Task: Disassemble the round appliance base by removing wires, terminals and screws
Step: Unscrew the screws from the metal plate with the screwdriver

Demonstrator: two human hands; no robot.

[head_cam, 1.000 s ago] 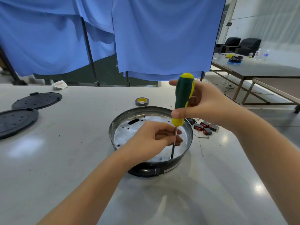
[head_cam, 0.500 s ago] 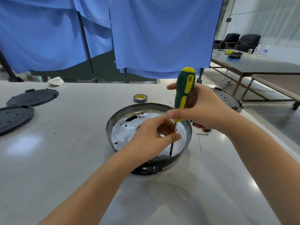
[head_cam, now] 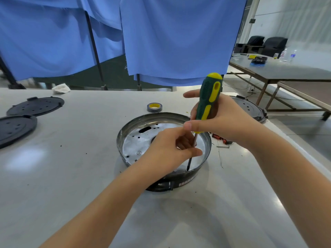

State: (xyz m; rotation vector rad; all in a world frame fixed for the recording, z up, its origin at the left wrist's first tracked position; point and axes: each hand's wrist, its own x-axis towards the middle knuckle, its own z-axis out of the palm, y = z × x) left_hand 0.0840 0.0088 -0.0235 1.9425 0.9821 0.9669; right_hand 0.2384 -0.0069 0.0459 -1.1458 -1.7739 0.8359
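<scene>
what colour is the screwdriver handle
Dark green with yellow inserts and a yellow cap, on the screwdriver; the head view shows it.

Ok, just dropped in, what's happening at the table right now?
A person is unscrewing something in the round appliance base. The right hand grips the green-and-yellow screwdriver by its handle, held nearly upright. The left hand pinches the shaft to steady it, with the tip down at the base's near inner edge. A tape roll and two black round covers lie farther back on the table.

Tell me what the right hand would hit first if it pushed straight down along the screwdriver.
Probably the left hand, pinching the shaft of the screwdriver just below the right hand; depth is uncertain.
</scene>
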